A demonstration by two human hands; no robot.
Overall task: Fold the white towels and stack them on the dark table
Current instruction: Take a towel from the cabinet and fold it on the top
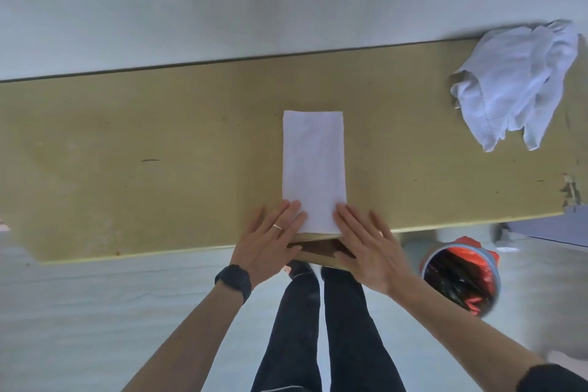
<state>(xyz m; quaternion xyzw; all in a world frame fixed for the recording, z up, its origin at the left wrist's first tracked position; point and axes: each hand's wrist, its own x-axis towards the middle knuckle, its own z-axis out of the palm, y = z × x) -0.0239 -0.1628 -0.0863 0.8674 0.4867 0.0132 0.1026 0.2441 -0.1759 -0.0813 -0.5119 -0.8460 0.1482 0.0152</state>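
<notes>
A white towel (313, 165), folded into a long narrow strip, lies flat on the tan table (159, 153), running away from me. My left hand (270, 240) lies flat with straight fingers on the strip's near left corner. My right hand (366, 245) lies flat the same way on the near right corner. A crumpled pile of white towels (515, 83) sits at the table's far right. No dark table is in view.
A round bin (461, 277) with a red and black liner stands on the floor right of my legs. A pale wall runs behind the table's far edge. The table's near right corner (569, 197) is chipped.
</notes>
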